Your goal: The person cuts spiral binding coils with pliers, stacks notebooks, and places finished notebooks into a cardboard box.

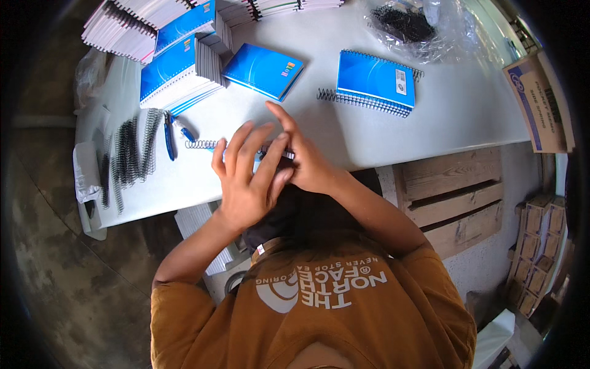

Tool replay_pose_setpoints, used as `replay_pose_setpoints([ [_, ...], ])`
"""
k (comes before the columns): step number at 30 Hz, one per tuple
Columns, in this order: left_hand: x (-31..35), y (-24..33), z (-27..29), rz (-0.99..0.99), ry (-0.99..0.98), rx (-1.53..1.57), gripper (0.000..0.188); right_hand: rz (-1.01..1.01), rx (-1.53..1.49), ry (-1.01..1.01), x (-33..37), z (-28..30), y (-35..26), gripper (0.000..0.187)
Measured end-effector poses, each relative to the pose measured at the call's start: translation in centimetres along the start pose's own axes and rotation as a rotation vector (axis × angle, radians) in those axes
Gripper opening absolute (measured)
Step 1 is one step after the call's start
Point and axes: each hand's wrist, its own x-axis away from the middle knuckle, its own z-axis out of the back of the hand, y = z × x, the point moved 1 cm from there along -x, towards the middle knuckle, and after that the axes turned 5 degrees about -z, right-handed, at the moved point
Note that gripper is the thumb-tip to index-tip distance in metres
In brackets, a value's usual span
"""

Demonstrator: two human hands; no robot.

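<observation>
A spiral coil [198, 144] pokes out to the left of a notebook [258, 158] at the table's near edge; my hands cover most of both. My left hand [244, 175] lies over the notebook with its fingers stretched and apart. At the notebook's right end, my right hand [312, 161] has its index finger extended, while its other fingers appear bent around the edge, partly hidden. Just left of the coil lie blue-handled pliers [169, 138]. Beyond my hands rests a blue-covered notebook [261, 69] with no coil visible.
Notebook stacks [169, 74] crowd the far left of the white table [455, 132]. Loose black coils [127, 150] lie at left. Blue notebooks with coils [375, 80] sit at right, below a plastic bag [424, 31] of coils. A cardboard box [541, 101] stands at the right edge.
</observation>
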Motion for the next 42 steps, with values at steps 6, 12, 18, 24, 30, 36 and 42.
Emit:
replay_pose_setpoints([
  [6,-3.5,-0.9,1.8,-0.039,-0.142,0.151,0.023,-0.104,0.095,-0.006,-0.5,0.5,-0.1,0.084],
  [12,-5.7,-1.1,2.8,-0.051,-0.284,0.153,0.026,-0.155,0.098,-0.006,0.1,1.1,-0.7,0.078],
  [18,-11.7,-0.7,3.3,-0.034,-0.093,0.187,0.024,0.178,0.287,0.326,1.8,9.7,-5.8,0.034],
  [24,-12.6,-0.4,-10.1,-0.204,0.197,0.195,0.030,0.071,0.856,0.413,3.6,18.8,-5.4,0.033],
  [30,-12.3,-0.8,-5.9,0.086,0.043,0.163,0.056,0.078,0.846,0.524,4.9,16.9,-4.4,0.047],
  [36,-5.6,-6.6,-6.3,0.025,-0.153,-0.145,0.042,0.310,0.575,0.422,2.9,9.8,-4.9,0.053],
  [42,-3.3,-3.4,1.3,0.634,0.109,0.781,0.030,0.190,0.881,0.001,1.6,3.8,-2.2,0.075],
])
